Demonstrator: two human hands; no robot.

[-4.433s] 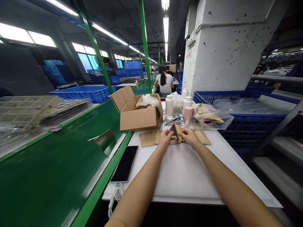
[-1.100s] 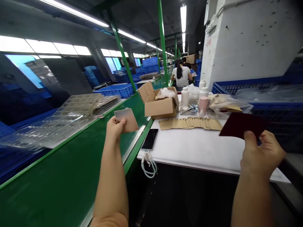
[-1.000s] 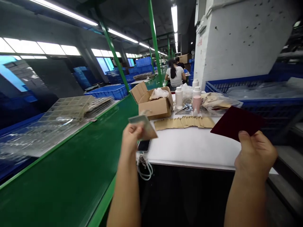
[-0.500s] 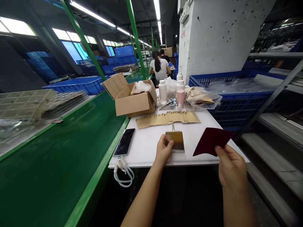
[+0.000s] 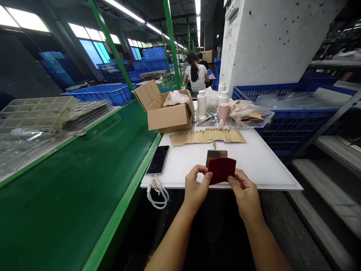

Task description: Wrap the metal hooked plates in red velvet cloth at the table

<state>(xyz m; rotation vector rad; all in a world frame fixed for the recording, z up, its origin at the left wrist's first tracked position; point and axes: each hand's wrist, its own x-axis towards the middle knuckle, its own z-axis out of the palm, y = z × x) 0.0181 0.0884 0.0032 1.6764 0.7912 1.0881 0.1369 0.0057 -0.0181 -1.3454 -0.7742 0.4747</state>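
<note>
Both my hands hold a dark red square sheet [image 5: 222, 170] at the near edge of the white table [image 5: 262, 165]. My left hand [image 5: 196, 186] pinches its left edge, and my right hand [image 5: 244, 192] grips its lower right corner. The sheet partly covers a shiny metal plate [image 5: 216, 155] with a small tab at its far end, lying flat on the table just behind it. Farther back, a row of overlapping tan paper pieces [image 5: 207, 136] lies across the table.
A black phone [image 5: 158, 159] with a white cable [image 5: 158, 190] lies at the table's left edge beside the green conveyor [image 5: 76, 177]. An open cardboard box [image 5: 167, 113], white bottles [image 5: 201, 103], a pink bottle [image 5: 223, 113] and a plastic bag [image 5: 248, 113] stand behind. A person sits far back.
My left hand fetched the metal plate from the conveyor side and laid it on the table. My right hand brought the red sheet over it, and both hands now hold the sheet.
</note>
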